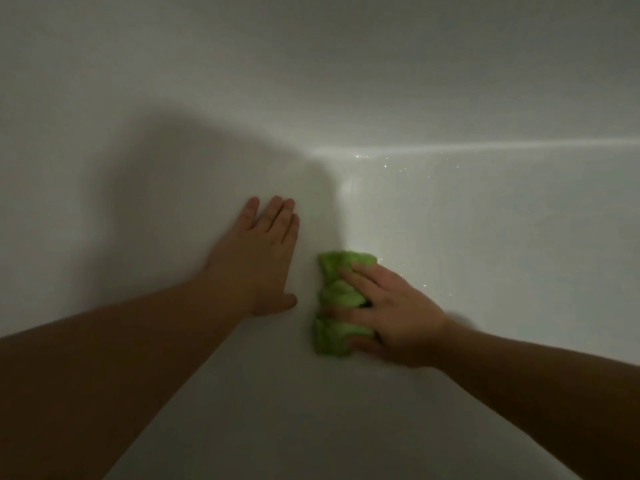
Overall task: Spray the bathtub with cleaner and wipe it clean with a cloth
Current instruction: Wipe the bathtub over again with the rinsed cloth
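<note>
dim white bathtub [450,98] interior: left hand [258,258] rests flat, fingers straight, while right hand [391,313] presses green cloth [332,299] to the tub surface, fingers spread; wiping step appears underway, next stroke likely toward droplets nearby.

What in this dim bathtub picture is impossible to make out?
- Spray cleaner: not in the head view at all.
- Green cloth: its right part hidden under the right hand.
- Left hand: palm hidden, flat against the bathtub; dirt unreadable in the dim light.
- Drain, rim: outside the frame.
</note>
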